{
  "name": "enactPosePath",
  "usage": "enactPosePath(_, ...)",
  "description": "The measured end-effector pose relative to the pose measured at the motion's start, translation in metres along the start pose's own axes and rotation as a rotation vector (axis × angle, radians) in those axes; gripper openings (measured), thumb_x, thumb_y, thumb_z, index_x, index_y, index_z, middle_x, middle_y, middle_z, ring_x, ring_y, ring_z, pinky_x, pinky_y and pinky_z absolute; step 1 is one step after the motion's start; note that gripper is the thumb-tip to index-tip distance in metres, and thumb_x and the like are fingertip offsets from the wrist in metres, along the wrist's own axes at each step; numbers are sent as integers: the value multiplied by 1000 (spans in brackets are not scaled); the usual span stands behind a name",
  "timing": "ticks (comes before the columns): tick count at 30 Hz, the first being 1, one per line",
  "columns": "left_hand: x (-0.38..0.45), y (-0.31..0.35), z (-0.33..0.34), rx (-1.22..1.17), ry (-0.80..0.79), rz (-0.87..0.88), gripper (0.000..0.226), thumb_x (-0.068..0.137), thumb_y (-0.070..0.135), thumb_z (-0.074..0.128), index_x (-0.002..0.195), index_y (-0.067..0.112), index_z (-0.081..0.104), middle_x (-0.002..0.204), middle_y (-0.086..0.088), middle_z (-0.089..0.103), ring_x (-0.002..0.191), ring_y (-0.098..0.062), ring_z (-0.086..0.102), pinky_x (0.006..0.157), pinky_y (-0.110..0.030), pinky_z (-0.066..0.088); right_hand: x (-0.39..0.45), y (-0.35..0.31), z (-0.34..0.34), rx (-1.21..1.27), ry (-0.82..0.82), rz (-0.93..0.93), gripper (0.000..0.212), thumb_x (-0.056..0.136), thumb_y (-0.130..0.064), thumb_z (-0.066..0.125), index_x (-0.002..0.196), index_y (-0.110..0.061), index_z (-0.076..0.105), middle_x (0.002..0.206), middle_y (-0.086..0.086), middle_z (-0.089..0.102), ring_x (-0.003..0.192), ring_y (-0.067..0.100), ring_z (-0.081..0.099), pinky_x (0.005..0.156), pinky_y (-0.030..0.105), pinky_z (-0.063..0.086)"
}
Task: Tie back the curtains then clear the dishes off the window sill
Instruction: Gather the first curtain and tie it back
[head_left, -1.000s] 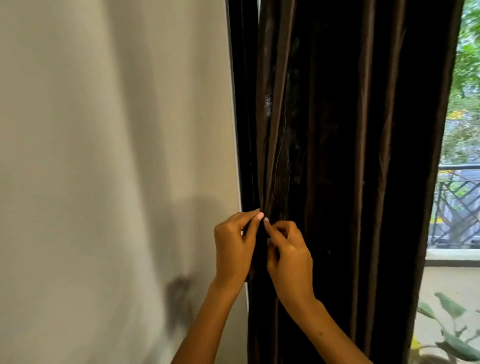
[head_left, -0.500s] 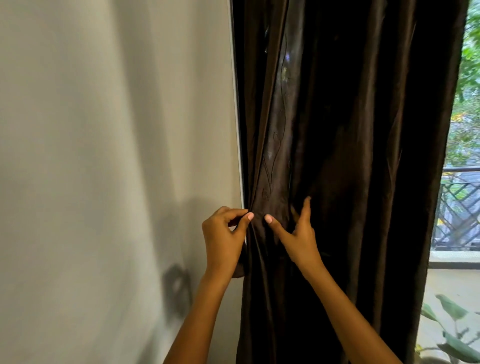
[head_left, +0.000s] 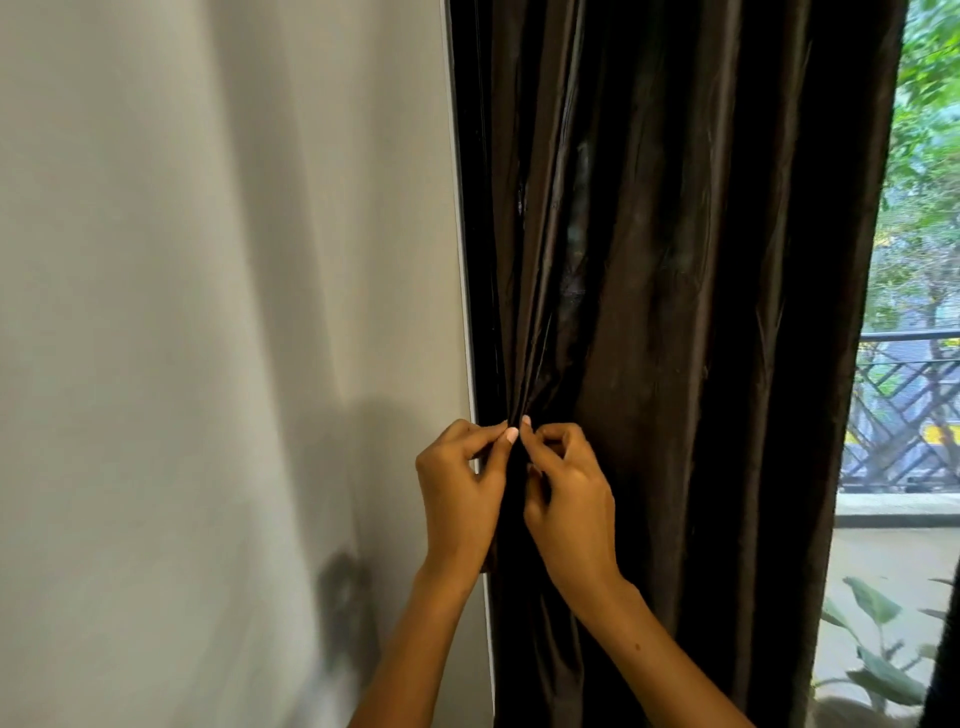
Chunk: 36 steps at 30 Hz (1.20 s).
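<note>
While no writing shows anywhere, the glossy dark brown pleated fabric curtain (head_left: 675, 312) hangs bunched beside the pale grey wall (head_left: 208, 312), its folds drawn to one point where the left hand (head_left: 460, 493) and right hand (head_left: 569, 501) pinch it with curled fingers, thumbs nearly touching

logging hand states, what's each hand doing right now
Left hand: fingers pinch a fold of the dark curtain.
Right hand: fingers curled, pinching the same gathered fold.
</note>
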<state>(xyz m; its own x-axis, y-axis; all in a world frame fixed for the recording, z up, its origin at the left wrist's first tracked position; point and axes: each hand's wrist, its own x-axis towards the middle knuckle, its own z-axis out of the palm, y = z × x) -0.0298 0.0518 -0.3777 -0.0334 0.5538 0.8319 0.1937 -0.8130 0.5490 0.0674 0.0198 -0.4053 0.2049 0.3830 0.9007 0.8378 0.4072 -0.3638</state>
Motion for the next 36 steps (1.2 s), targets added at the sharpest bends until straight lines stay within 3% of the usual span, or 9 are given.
enactPosePath(7, 4, 6, 3, -86, 2, -83, 6, 79, 19, 75, 83, 14, 76, 74, 7, 70, 70, -2, 66, 65, -10, 49, -5, 1, -11, 56, -152, 20, 49, 81, -6, 51, 128, -17, 58, 115, -3, 52, 99, 13, 58, 78, 8, 46)
enactPosePath(10, 11, 0, 3, 13, -2, -48, 6, 81, 17, 73, 85, 12, 75, 78, 4, 70, 72, -5, 66, 68, -11, 50, -5, 5, -15, -231, 18, 41, 48, 81, -14, 64, 128, -23, 59, 148, 12, 33, 140, 29, 25, 113, 46, 27)
enactPosePath(13, 13, -6, 1, 48, 13, -16, 8, 82, 13, 72, 88, 9, 75, 80, 2, 70, 74, -6, 65, 69, -8, 49, 4, 12, -22, -252, 118, 370, 90, 83, -40, 66, 152, -22, 10, 157, 16, -12, 144, 30, -12, 112, 55, 7)
enactPosePath(16, 13, -7, 1, 69, -3, -9, 11, 83, 13, 71, 92, 8, 75, 81, 1, 69, 74, -6, 65, 70, -8, 49, 11, 20, -27, 114, -42, 497, 102, 84, -43, 64, 148, -23, -13, 158, 10, 14, 141, 18, 23, 112, 33, 25)
enactPosePath(19, 12, -6, 5, 85, -14, 1, 12, 81, 11, 72, 93, 8, 75, 79, 3, 68, 71, -5, 63, 68, -5, 46, 9, 21, -22, 74, -30, 336, 73, 90, -9, 61, 149, -22, 21, 110, 10, 68, 87, 8, 64, 86, 25, 53)
enactPosePath(22, 8, -4, 9, 60, -25, 18, 13, 81, 9, 72, 94, 9, 74, 78, 4, 67, 73, -3, 64, 67, -3, 45, 2, 16, -13, -73, -102, 233, 79, 84, 14, 55, 146, -22, 24, 93, 2, 68, 68, 9, 63, 71, 20, 55)
enactPosePath(27, 3, -1, 10, -7, -35, 25, 12, 82, 11, 71, 94, 9, 74, 76, 4, 67, 75, -3, 64, 67, -6, 47, 3, 9, -10, -63, -346, 148, 77, 89, 11, 43, 144, -22, 1, 155, -2, 27, 99, 19, 64, 59, 5, 37)
enactPosePath(32, 3, -1, 10, -50, -49, 4, 13, 80, 18, 74, 91, 11, 75, 77, 6, 69, 73, -2, 65, 67, -10, 49, 7, 9, -15, -11, -417, 87, 53, 97, -17, 36, 148, -21, 22, 154, -11, -4, 146, 11, 2, 119, 34, 18)
enactPosePath(36, 10, -7, 9, 7, -18, -7, 11, 80, 16, 75, 89, 10, 75, 79, 5, 70, 75, -4, 66, 68, -8, 50, 13, 21, -21, 42, -73, 309, 64, 93, -40, 55, 148, -27, 26, 157, -3, -20, 144, 17, -18, 116, 42, 0)
